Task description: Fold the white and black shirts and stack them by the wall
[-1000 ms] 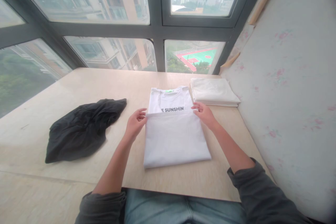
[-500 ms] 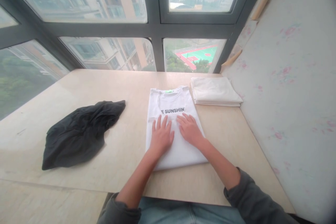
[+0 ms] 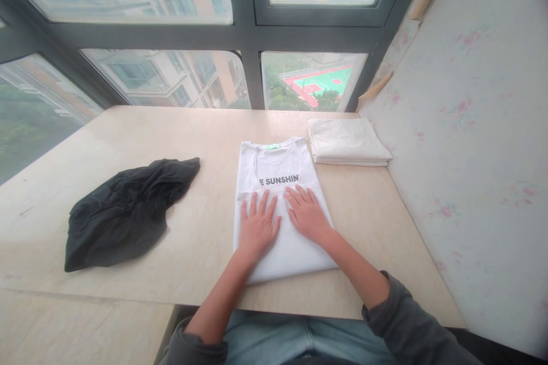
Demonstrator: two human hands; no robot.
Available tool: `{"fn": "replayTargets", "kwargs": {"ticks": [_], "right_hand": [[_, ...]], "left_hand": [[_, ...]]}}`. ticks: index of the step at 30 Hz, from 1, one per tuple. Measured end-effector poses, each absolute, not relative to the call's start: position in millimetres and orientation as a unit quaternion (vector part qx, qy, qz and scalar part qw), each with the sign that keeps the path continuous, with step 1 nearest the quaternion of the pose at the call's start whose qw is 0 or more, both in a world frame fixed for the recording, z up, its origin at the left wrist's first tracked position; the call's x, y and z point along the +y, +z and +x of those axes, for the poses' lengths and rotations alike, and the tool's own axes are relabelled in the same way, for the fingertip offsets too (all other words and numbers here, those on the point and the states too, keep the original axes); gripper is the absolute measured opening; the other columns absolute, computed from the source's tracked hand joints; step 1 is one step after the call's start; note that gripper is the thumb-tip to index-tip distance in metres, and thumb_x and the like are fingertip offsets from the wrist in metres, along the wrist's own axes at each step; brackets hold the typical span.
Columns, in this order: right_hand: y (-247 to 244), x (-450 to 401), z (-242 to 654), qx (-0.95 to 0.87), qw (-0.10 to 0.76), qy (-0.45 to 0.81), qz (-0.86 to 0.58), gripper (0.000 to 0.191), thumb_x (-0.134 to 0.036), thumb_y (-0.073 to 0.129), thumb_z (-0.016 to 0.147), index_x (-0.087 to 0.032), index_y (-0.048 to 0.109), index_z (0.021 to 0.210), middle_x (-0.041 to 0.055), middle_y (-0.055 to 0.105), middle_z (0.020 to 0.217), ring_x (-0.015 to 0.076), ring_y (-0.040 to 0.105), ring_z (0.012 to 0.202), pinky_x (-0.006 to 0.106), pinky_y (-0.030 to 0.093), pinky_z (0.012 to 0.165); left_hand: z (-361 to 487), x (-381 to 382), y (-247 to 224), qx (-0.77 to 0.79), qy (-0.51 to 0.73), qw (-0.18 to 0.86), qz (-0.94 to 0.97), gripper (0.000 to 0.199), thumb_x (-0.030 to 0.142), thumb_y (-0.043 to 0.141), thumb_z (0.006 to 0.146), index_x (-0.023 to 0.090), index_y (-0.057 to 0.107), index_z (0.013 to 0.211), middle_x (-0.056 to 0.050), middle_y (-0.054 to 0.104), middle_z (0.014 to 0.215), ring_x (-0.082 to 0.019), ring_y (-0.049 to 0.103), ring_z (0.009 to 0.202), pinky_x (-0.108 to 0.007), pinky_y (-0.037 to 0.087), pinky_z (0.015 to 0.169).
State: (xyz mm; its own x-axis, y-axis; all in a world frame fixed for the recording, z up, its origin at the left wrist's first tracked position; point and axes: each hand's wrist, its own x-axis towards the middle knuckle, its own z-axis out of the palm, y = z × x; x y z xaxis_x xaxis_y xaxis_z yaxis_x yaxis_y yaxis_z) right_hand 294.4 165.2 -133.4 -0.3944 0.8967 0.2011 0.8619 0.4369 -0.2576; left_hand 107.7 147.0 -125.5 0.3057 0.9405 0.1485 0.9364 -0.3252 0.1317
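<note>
A folded white shirt (image 3: 286,251) lies on the pale wooden table, its neckline toward the window and part of a dark printed word, "SUNSHIN", showing. My left hand (image 3: 258,223) rests flat on the left side of the shirt, fingers spread. On the right side, my right hand (image 3: 307,214) also lies flat with its fingers apart. Both hands press on the fabric just below the print, and neither grips it. A crumpled black garment (image 3: 124,214) lies to the left of the shirt, untouched.
Folded white cloth (image 3: 349,142) is stacked at the back right, beside the flowered wall (image 3: 462,154). The table (image 3: 205,239) reaches back to the grey window frame (image 3: 252,40). Its front edge runs close to my lap.
The whole view has shifted slightly. Both hands remain flat on the shirt, with the left hand's fingers a little more spread.
</note>
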Motion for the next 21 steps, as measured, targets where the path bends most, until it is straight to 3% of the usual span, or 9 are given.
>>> {"fn": "replayTargets", "kwargs": {"ticks": [4,9,13,17,21], "right_hand": [[-136.7,136.4,302.4,-0.829,0.154,0.049,-0.535,0.047,-0.031,0.04,0.1,-0.021,0.048,0.145,0.0044,0.036,0.159,0.0309,0.024,0.149,0.055,0.018,0.121],[-137.3,121.2,318.4,-0.799,0.155,0.033,-0.58,0.052,-0.038,0.045,0.098,-0.015,0.049,0.144,0.0127,0.037,0.158,0.0332,0.027,0.148,0.054,0.024,0.119],[-131.7,110.8,330.5,-0.793,0.175,0.022,-0.583,0.048,-0.033,0.048,0.097,-0.012,0.053,0.139,0.0171,0.04,0.155,0.0337,0.029,0.147,0.055,0.029,0.117],[-116.3,74.0,347.2,-0.819,0.216,0.031,-0.53,0.042,-0.029,0.052,0.095,-0.013,0.056,0.134,0.0168,0.046,0.15,0.0321,0.034,0.144,0.053,0.038,0.114],[-100.4,23.2,364.5,-0.856,0.219,0.093,-0.46,0.04,-0.027,0.057,0.093,-0.016,0.056,0.131,0.0141,0.054,0.141,0.0276,0.048,0.131,0.044,0.048,0.106]], "left_hand": [[101.8,119.7,-126.4,0.578,0.095,0.008,0.81,0.058,0.045,0.04,0.097,0.027,0.039,0.152,-0.006,0.028,0.163,-0.038,0.021,0.15,-0.062,0.017,0.118],[90.8,106.2,-126.6,0.62,0.092,-0.012,0.779,0.063,0.052,0.045,0.094,0.022,0.043,0.15,-0.013,0.029,0.162,-0.04,0.026,0.148,-0.065,0.02,0.115],[86.6,98.4,-118.3,0.604,0.096,-0.042,0.79,0.057,0.046,0.049,0.094,0.016,0.05,0.143,-0.018,0.037,0.157,-0.041,0.033,0.144,-0.067,0.025,0.113],[72.3,63.4,-103.6,0.533,0.157,-0.039,0.83,0.04,0.035,0.055,0.094,0.015,0.06,0.128,-0.018,0.051,0.145,-0.033,0.05,0.129,-0.051,0.044,0.106],[44.6,15.1,-102.3,0.47,0.182,0.009,0.864,0.031,0.041,0.06,0.092,0.021,0.066,0.116,-0.012,0.062,0.122,-0.024,0.061,0.108,-0.036,0.054,0.089]]}}
